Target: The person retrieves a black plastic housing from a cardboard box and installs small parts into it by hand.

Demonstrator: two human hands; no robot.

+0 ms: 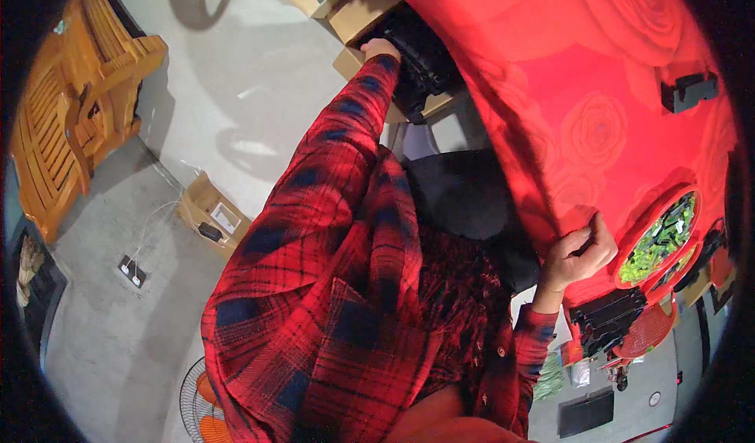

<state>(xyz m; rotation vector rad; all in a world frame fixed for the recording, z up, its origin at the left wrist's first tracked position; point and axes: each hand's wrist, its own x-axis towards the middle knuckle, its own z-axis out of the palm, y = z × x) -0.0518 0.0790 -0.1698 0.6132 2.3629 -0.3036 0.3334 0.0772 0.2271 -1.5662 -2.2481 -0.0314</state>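
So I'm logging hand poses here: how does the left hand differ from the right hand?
The left hand is stretched far out, reaching into a cardboard box of black parts; the right hand stays close in, pinching the edge of the red rose-patterned cloth. The left shows only its back; the right shows curled fingers. Both wear red plaid sleeves.

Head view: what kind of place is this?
Probably a home workshop for small-parts assembly: a table under a red rose-print cloth, a red basket of small green parts, cardboard boxes on a concrete floor.
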